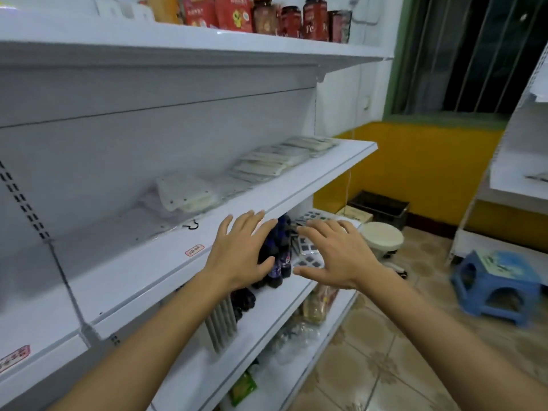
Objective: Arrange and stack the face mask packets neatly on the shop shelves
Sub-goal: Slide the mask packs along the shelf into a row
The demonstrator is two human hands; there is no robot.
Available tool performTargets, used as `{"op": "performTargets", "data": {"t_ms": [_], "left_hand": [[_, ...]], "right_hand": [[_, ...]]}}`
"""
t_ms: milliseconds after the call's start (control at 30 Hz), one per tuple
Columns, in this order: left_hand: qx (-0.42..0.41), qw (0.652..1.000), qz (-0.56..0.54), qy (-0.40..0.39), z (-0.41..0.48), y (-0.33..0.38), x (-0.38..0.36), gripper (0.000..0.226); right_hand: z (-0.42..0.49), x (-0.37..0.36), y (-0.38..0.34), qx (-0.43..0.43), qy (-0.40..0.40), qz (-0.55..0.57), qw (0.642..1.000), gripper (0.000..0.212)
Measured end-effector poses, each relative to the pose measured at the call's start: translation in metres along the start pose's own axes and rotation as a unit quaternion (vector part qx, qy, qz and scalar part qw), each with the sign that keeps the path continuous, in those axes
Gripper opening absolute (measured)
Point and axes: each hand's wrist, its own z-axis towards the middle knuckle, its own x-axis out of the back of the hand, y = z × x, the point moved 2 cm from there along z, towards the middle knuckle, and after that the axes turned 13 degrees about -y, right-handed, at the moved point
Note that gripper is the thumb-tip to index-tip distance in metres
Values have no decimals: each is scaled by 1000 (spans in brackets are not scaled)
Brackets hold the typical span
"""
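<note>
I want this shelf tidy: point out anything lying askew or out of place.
On the middle shelf, the white packet nearest the hands lies skewed and apart from the overlapping row of mask packets running to the shelf's far end. A small black hook lies loose near the front edge.

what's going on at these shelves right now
A person is reaching with both bare hands toward white shop shelves. The left hand and right hand are open and hold nothing. Face mask packets lie in overlapping stacks on the middle shelf, untouched. Dark bottles stand on the shelf below.
</note>
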Motion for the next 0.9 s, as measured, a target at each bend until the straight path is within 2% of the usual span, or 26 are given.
{"op": "performTargets", "data": {"t_ms": [167,267,433,567,667,800,900], "left_hand": [[8,1000,-22,17,66,-11,8,88],[9,999,-26,22,118,-15,6,84],[-9,998,-36,44,218,-14,3,82],[-12,997,-37,60,291,-25,1,69],[-7,997,-44,58,329,-40,-9,65],[-8,998,-58,23,356,-58,-28,63],[-2,997,-71,28,369,-76,-28,60]], "right_hand": [[45,10,33,-3,24,14,1000,92],[80,18,65,-8,30,-5,1000,91],[145,32,135,-23,24,-22,999,76],[200,43,185,-42,19,-44,998,67],[237,35,211,-64,35,-14,997,61],[280,11,226,-73,4,38,997,54],[310,-1,229,-65,7,75,995,51]]}}
